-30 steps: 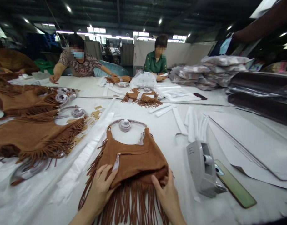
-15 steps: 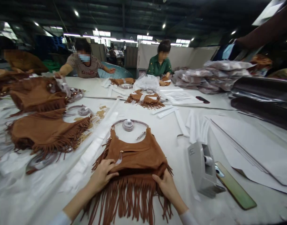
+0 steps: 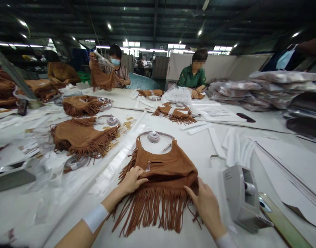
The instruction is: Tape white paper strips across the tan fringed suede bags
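Note:
A brown fringed bag lies flat before me, its fringe hanging toward me and its wrapped strap curving away at the top. My left hand grips the bag's left side below a short zipper, fingers bent over a fold. On the lower right corner, my right hand has its thumb on top and its fingers partly hidden behind the edge. A rolled strap coil rests inside the strap's loop.
A grey tape dispenser and a green phone are at the right. More brown bags lie to the left. Across the table are a person in green and one in stripes. Wrapped packages are stacked at the back right.
The view has swung left, so things appear shifted right. Both hands remain on the bag. The person in stripes now holds up a brown bag.

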{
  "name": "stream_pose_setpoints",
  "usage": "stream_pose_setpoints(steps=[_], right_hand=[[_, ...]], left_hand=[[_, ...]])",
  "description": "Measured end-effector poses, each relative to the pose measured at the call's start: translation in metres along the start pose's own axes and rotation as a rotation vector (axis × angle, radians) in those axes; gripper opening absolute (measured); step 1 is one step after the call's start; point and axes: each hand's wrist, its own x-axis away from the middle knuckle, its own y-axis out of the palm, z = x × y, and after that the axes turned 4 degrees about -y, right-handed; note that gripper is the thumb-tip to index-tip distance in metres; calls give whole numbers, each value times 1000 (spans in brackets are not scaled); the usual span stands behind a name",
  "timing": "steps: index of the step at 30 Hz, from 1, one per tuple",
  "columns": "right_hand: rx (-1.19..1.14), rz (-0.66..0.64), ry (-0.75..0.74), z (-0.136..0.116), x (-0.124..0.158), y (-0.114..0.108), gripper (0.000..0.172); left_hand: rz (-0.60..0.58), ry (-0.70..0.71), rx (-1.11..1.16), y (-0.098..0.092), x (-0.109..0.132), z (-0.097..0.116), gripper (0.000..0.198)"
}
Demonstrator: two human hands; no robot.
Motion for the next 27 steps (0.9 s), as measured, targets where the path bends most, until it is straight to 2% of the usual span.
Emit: stream_pose_setpoints(steps=[2,3,4,6,9,12,13,15,16,18,20,23,27], right_hand=[[155,110,-264,-10,14,-6,37],[145,99,-418,-15,20,-6,30],[100,44,-570,-20,25,-5,27],[20,-123,-792,-31,30,2,32],[37,-326,-905,-44,27,10,34],[55,-429,-972,-52,19,8,30],[54,-446,-992,-53,17,6,28],[47,-473,-1025,-54,15,4,25],[41,-489,-1034,-54,15,5,24],[25,-522,-1030,-52,17,8,21],[20,-547,-1015,-48,20,12,16],[45,-572,-987,-42,21,13,14],[37,-632,-919,-40,17,-2,14]], left_hand=[[3,6,-22,0,2,0,31],[6,9,-30,0,2,0,32],[9,14,-35,0,3,1,33],[13,34,-43,-2,4,1,39],[67,89,-99,-8,8,6,51],[304,157,-231,-8,21,18,72],[396,191,-264,-6,28,24,73],[521,288,-277,5,45,38,57],[527,351,-264,13,53,46,44],[429,476,-228,31,65,59,28],[268,534,-205,47,69,68,29],[83,472,-202,58,63,72,37],[-56,356,-271,56,53,68,22]])
